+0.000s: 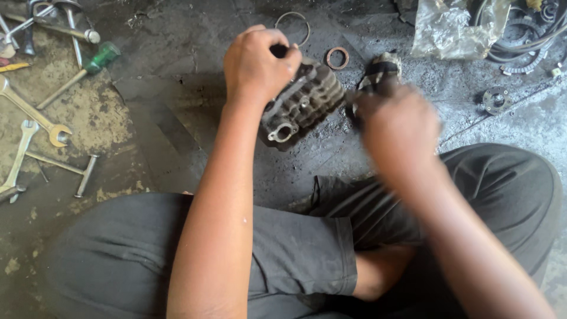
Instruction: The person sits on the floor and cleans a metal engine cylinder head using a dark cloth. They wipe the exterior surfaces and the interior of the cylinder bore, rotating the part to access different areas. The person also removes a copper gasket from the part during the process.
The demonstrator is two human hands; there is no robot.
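- The person sat cross-legged on a dirty, oil-stained floor point(177, 88), in dark trousers, and looked down at both hands.
- The left hand point(260, 62) was closed around the top of a finned metal engine cylinder point(304, 100) and held it tilted just above the floor, in front of the knees.
- The cylinder was grey and grimy, and a round port on its lower end faced the camera.
- The right hand point(398, 127) was blurred, just to the right of the cylinder. It seemed curled around a small dark part point(381, 71), but I cannot tell for sure how firm this grip was, or what the part was.
- A thin wire ring point(293, 26) and a small copper-coloured washer point(337, 57) lay on the floor just behind the cylinder.
- On the far left lay several open-ended spanners point(29, 115), a screwdriver with a green handle point(82, 71) and a T-shaped metal tool point(71, 168).
- At the top right were a crumpled clear plastic bag point(452, 26), some black cables point(525, 35) and a small round flange with holes point(496, 99).
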